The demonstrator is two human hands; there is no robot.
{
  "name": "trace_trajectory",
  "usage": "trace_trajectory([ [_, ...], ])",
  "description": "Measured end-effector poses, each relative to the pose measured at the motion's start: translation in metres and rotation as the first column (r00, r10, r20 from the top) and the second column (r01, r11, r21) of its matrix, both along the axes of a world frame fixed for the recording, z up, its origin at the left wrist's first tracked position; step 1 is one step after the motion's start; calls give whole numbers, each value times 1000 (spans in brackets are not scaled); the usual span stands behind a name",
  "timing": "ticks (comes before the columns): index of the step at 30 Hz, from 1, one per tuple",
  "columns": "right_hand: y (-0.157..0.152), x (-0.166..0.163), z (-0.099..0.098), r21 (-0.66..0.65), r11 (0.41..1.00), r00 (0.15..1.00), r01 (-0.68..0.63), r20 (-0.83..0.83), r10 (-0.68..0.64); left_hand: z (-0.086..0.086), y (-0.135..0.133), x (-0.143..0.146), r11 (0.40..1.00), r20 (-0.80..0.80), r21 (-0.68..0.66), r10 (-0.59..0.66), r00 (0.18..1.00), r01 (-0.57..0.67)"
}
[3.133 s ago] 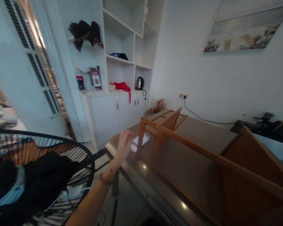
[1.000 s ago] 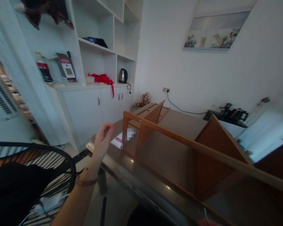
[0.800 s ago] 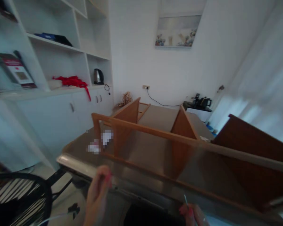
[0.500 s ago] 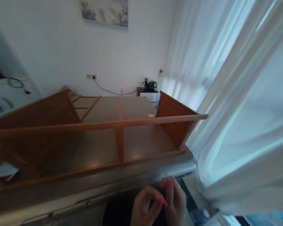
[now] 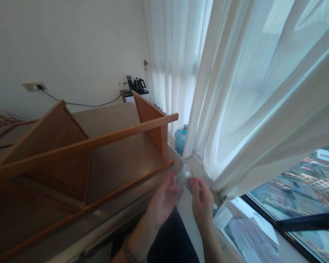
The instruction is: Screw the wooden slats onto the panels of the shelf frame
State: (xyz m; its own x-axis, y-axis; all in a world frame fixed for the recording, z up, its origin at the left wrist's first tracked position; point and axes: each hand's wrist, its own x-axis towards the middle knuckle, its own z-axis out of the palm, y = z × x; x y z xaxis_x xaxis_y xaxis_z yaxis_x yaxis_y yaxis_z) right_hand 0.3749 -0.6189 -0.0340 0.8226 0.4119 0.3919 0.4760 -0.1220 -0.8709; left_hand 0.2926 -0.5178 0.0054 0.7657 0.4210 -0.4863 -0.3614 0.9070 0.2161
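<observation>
My right hand (image 5: 202, 199) is closed in a pinch on a thin dark rod (image 5: 192, 174), which points up from the fingertips; its exact kind is too small to tell. Just left of it, my left hand (image 5: 164, 199) has its fingers stretched upward and apart, slightly blurred. Shiny clear plastic (image 5: 184, 173) shows behind the left fingertips at the table corner; whether they touch it I cannot tell. Beyond both hands a wooden frame (image 5: 120, 135) with panels, like shelving laid on its side, lies on the table (image 5: 123, 160).
A blue water jug (image 5: 181, 138) stands on the floor behind the table corner, beside white curtains (image 5: 224, 109). At right, a box with papers (image 5: 249, 233) sits by the window. A black kettle (image 5: 138, 84) stands on a small cabinet at the back. A cable runs along the wall.
The view has swung right, bringing the water jug and papers into sight. My hands have moved forward to the table corner and apart, and the left fingers have opened out of their pinch.
</observation>
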Motion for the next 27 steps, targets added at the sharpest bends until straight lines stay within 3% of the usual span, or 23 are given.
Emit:
trace_trajectory([
  [4,27,34,9,-46,995,994,-92,49,94,-10,11,-14,955,-104,255,184,977,-153],
  [7,53,50,18,-27,983,980,-182,81,184,-5,16,-26,898,-101,388,264,959,-206],
  [10,76,59,21,-29,966,959,-258,110,260,3,16,-25,928,-76,344,180,981,-144],
  [13,89,63,17,-51,950,942,-308,124,312,6,16,-15,976,-99,213,70,993,-47],
  [15,93,63,13,-63,945,935,-321,134,327,5,18,-9,980,-133,193,82,988,-55],
  [17,94,63,10,-78,943,933,-322,142,331,3,23,-8,944,-155,291,206,966,-154],
  [21,92,62,10,-117,932,917,-344,171,360,5,35,-13,733,-82,606,444,892,-309],
  [23,92,63,11,-134,923,905,-362,189,382,8,40,-14,686,-96,681,429,898,-255],
  [27,91,66,13,-171,914,894,-369,204,399,9,43,-8,711,-184,698,296,937,-87],
])
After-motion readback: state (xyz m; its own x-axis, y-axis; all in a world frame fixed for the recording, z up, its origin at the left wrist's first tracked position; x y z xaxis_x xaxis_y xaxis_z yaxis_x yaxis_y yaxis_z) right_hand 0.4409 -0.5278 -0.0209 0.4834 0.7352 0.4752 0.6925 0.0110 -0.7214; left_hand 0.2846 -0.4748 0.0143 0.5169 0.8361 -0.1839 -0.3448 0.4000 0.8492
